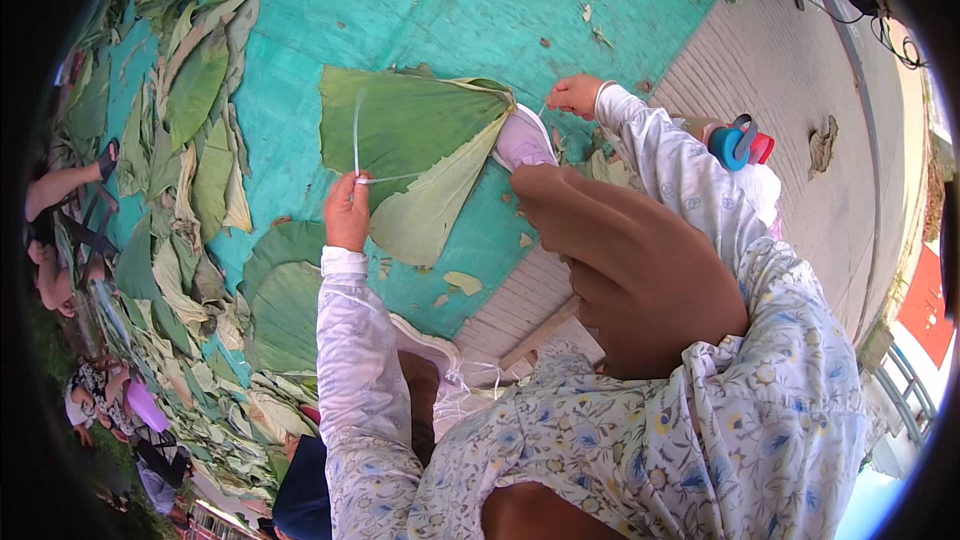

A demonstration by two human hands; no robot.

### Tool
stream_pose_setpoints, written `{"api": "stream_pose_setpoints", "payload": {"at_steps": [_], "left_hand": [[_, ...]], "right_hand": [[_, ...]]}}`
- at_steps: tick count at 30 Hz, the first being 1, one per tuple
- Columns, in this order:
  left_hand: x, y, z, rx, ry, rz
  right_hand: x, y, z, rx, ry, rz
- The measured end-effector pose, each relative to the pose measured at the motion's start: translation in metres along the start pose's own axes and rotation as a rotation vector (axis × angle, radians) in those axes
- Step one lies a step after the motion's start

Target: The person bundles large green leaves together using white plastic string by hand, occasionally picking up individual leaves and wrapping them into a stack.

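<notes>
A stack of folded large green leaves [409,127] lies on a teal tarp [300,30], its narrow gathered end touching the toe of a pale pink shoe [525,141]. My left hand [348,214], at the leaves' lower left edge, is closed on a white plastic strap [356,135]; one part stands up from the fingers and another runs right over the leaves. To the right of the shoe, my right hand [576,96] pinches a thin pale strand, seemingly an end of strapping. Whether both pieces join beneath the leaves is hidden.
Heaped loose leaves [202,187] cover the left side. Large round leaves [285,307] lie below my left hand. A bottle with a blue lid [727,147] stands by my right forearm. White strips [469,390] lie near my other shoe. Other people [112,397] are at far left.
</notes>
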State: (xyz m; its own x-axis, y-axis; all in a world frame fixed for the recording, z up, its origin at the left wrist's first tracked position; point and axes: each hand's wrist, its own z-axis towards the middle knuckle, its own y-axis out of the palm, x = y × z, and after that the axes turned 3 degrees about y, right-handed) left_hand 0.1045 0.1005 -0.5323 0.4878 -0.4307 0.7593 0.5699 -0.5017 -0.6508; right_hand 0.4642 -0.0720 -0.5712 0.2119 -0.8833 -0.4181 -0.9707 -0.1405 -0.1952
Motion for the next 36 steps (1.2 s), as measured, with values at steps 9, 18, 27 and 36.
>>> {"api": "stream_pose_setpoints", "payload": {"at_steps": [9,18,27,36], "left_hand": [[-0.005,0.009,0.009,0.011,-0.362,-0.394],[0.037,0.022,0.02,-0.036,-0.256,-0.535],[0.034,0.045,0.003,-0.066,-0.324,-0.645],[0.049,0.057,0.013,-0.073,-0.309,-0.691]], "right_hand": [[-0.041,-0.015,0.017,0.391,-0.068,0.204],[-0.093,0.041,-0.044,0.307,-0.673,-0.52],[-0.039,0.025,-0.016,0.466,-0.323,-0.394],[-0.045,0.037,-0.058,0.306,-0.471,-0.424]]}}
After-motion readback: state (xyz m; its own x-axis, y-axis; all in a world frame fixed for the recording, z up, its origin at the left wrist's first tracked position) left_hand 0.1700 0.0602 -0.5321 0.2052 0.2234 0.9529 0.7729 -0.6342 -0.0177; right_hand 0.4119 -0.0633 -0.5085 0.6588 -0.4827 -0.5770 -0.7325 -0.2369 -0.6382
